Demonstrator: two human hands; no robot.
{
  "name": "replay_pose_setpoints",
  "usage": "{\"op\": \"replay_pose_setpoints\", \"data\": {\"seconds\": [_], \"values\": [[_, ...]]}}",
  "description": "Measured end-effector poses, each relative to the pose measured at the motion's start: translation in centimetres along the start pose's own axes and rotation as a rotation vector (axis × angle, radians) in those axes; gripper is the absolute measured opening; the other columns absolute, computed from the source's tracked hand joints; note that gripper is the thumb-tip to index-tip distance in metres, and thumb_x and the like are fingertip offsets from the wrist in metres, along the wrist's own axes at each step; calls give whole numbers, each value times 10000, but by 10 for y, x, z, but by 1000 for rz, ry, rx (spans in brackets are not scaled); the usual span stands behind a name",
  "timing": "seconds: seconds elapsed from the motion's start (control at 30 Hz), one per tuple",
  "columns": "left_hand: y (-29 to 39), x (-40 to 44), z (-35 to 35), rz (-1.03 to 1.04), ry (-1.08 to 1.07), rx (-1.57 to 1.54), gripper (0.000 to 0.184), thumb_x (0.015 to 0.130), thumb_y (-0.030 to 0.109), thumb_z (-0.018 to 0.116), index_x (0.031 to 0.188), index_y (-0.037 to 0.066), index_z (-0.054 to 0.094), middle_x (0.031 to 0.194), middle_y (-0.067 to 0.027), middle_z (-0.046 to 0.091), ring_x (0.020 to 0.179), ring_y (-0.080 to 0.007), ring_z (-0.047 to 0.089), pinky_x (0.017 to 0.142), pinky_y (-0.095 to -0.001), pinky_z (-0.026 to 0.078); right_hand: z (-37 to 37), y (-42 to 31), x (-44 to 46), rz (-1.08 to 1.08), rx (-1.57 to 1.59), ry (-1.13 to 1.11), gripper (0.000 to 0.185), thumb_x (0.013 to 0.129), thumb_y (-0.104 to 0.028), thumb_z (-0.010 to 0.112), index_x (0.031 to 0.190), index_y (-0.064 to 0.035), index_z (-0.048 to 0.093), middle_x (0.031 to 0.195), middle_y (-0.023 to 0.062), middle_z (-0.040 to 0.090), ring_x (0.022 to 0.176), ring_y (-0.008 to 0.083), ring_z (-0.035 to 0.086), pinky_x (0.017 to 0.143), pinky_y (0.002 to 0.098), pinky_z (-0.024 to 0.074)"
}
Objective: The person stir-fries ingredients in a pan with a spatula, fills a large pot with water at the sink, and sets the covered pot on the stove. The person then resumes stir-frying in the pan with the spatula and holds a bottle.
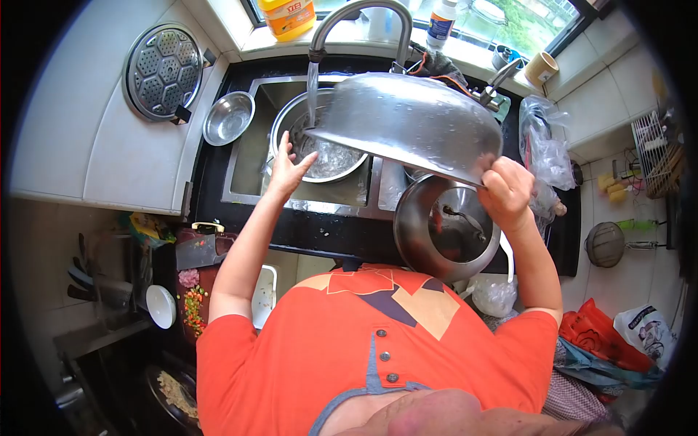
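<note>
My right hand (504,190) is closed on the rim of a large steel wok (414,120). The wok is tilted above the sink (243,174), its shiny, water-spotted side facing up. Beside it my left hand (289,168) holds nothing, fingers spread, over the left edge of a round metal pot (323,176) in the sink. Water runs from the curved faucet (317,52) into this pot. The wok hides part of the pot and sink. Under my right forearm leans a steel lid (414,236) with a glass middle and a handle.
A small metal bowl (227,120) sits left of the sink. Plastic bags (547,145) lie at the right. Bottles (440,25) line the windowsill. To my lower left are a cleaver (200,252), chopped vegetables (193,309), a white bowl (161,306) and a pan (156,378) with food.
</note>
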State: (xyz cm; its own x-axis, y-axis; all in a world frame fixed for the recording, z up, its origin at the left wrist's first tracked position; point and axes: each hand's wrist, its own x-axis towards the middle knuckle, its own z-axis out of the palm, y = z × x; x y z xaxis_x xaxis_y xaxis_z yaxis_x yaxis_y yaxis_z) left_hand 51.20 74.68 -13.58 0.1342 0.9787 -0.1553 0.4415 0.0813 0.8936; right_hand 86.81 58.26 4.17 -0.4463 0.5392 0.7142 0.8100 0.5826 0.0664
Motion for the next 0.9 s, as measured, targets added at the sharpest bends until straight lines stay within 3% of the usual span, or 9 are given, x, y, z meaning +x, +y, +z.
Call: {"op": "replay_pose_setpoints", "data": {"seconds": [0.17, 0.23, 0.27, 0.33, 0.37, 0.43, 0.57, 0.73, 0.9], "values": [[36, -35, 3, 507, 285, 208, 1076, 654, 255, 845, 1479, 89, 174, 1391, -186, 414, 1169, -314, 517, 913, -401, 488, 7, 9, 2, -115, 75, 26, 294, 595, 61, 658, 619, -73, 397, 608, 64, 456, 488, 205, 483, 407, 307, 363], [49, -47, 1, 638, 392, 247, 938, 666, 76, 810, 1445, 99, 287, 1348, -177, 475, 1117, -283, 573, 913, -368, 499, 8, 10, 3, -151, 82, 21, 290, 614, 3, 654, 605, -87, 379, 583, 39, 412, 469, 178, 451, 395, 307, 350], [57, -55, -2, 670, 397, 251, 852, 684, 37, 788, 1411, 85, 346, 1371, -180, 454, 1171, -273, 543, 953, -363, 478, 14, 9, 2, -147, 59, 66, 217, 572, -121, 617, 597, -119, 402, 573, 19, 319, 473, 155, 424, 398, 297, 331], [71, -73, -5, 766, 460, 371, 732, 740, -12, 732, 1380, 84, 390, 1418, -159, 409, 1281, -282, 438, 1030, -381, 410, 21, 9, 2, -131, 81, 119, 216, 568, -115, 624, 633, -120, 418, 589, 13, 343, 480, 152, 437, 399, 292, 355], [54, -74, -4, 578, 373, 30, 738, 778, -23, 697, 1414, 91, 342, 1425, -150, 395, 1275, -279, 430, 1021, -395, 409, 26, 10, 2, -101, 102, 171, 213, 582, -93, 623, 655, -120, 425, 589, 15, 358, 487, 156, 460, 400, 297, 370], [52, -88, -1, 360, 404, -129, 789, 849, 33, 656, 1479, 119, 189, 1387, -166, 415, 1151, -244, 507, 938, -337, 443, 36, 5, 1, 44, 189, 251, 190, 676, -37, 614, 670, -104, 436, 593, 47, 411, 501, 213, 512, 420, 328, 410], [34, -112, 3, 83, 267, -294, 755, 884, 147, 653, 1473, 121, 183, 1347, -151, 434, 1104, -203, 522, 838, -309, 479, 38, -10, 3, 414, 337, 440, 171, 712, 37, 615, 673, -30, 462, 574, 118, 419, 476, 282, 464, 450, 341, 388], [56, -137, 27, -64, -47, -525, 620, 914, 267, 613, 1413, 119, 276, 1254, -91, 490, 992, -199, 591, 762, -327, 532, 27, -29, -9, 908, 655, 632, 23, 762, -1, 566, 784, 4, 572, 616, 71, 507, 610, 41, 430, 526, 263, 397], [83, -163, 36, -86, -359, -769, 428, 947, 285, 541, 1286, 61, 405, 1171, -109, 554, 935, -230, 636, 724, -350, 579, 11, -41, -38, 1157, 1048, 917, 158, 778, 47, 494, 859, -1, 621, 736, -7, 600, 646, 45, 523, 606, 225, 456]]}}
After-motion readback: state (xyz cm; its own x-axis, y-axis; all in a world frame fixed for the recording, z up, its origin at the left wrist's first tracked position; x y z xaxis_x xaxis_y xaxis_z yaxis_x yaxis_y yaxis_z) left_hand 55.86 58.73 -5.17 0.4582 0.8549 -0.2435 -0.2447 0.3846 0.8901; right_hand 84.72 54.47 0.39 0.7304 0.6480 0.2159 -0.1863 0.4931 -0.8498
